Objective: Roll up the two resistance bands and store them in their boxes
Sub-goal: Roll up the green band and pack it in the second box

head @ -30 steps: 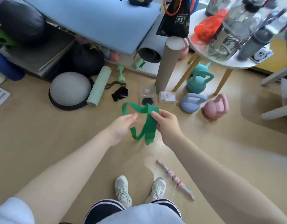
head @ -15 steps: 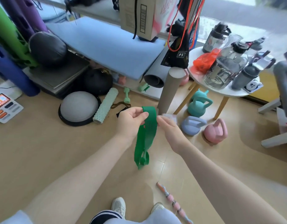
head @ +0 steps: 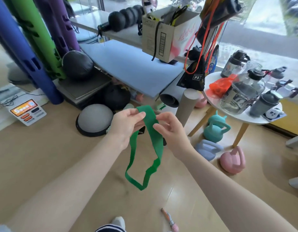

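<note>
Beige flooring [head: 44, 156] holds 3 kettlebells beside a white round table [head: 255, 119]. Left hand [head: 128, 124] and right hand [head: 171, 131] each pinch the top of a green resistance band [head: 155, 141] with curled fingers; its loop hangs open in the air below them.

1 green band [head: 154, 136], 2 hands [head: 126, 126] [head: 171, 131], 3 kettlebells [head: 216, 129] [head: 206, 149] [head: 232, 160], 1 cardboard box [head: 166, 36]

My tan floor [head: 44, 164] has a grey balance dome [head: 94, 120] plus teal [head: 215, 129], blue [head: 206, 149] and pink kettlebells [head: 232, 160]. The round white side table [head: 255, 118] holds water bottles [head: 242, 96].
</note>
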Available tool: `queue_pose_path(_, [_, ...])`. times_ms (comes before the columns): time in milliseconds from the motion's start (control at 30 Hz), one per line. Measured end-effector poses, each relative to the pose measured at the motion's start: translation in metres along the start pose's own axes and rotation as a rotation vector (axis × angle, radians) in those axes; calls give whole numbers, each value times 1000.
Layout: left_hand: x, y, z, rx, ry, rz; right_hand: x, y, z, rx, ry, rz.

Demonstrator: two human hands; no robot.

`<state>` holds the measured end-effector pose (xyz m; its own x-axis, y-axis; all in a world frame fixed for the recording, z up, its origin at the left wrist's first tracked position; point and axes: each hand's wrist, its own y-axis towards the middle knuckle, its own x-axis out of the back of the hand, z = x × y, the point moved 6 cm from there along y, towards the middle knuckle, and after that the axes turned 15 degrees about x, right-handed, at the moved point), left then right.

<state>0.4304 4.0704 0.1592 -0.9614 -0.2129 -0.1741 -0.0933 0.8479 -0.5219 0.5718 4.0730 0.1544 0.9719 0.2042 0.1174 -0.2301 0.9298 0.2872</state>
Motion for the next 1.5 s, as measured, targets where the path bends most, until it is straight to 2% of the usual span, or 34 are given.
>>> queue_pose_path(100, [-5, -12, 1, -87, 165, -31, 4, 8, -1, 8, 12, 15])
queue_pose_path(200, [-2, -18, -2, -139, 190, -74, 0, 16, 7, 127, -182, 116])
queue_pose_path(300, [8, -19, -15, -252, 254, -105, -9, 28, 17, 265, -343, 112])
queue_pose_path(400, [28, -15, -28, -372, 382, -257, -24, 49, 23, 392, -420, 105])
queue_pose_path(467, [48, -7, -35, -424, 430, -358, -37, 64, 17, 383, -430, 110])
queue_pose_path(533, [69, 10, -36, -396, 361, -296, -55, 77, 4, 317, -370, 141])
queue_pose_path(600, [82, 33, -32, -289, 300, -101, -79, 92, -9, 214, -242, 150])
queue_pose_path(667, [97, 56, -33, -246, 363, -25, -102, 113, -23, 114, -199, 112])
queue_pose_path(767, [139, 90, -57, -287, 359, -176, -143, 153, -37, 67, -153, 127])
queue_pose_path(933, [203, 140, -119, -336, 306, -317, -211, 228, -42, -30, 137, 120])
queue_pose_path(1067, [234, 151, -177, -427, 218, -333, -248, 284, -31, 46, 274, 111])
queue_pose_path(1200, [231, 149, -214, -468, 156, -214, -252, 315, -3, 113, 481, 149])
queue_pose_path(1300, [213, 147, -222, -497, 193, -151, -240, 317, 6, 116, 548, 168])
queue_pose_path(1400, [187, 153, -199, -468, 267, -77, -211, 296, -10, 54, 511, 165])
queue_pose_path(1500, [157, 165, -149, -362, 310, 37, -173, 259, -48, -27, 442, 159])
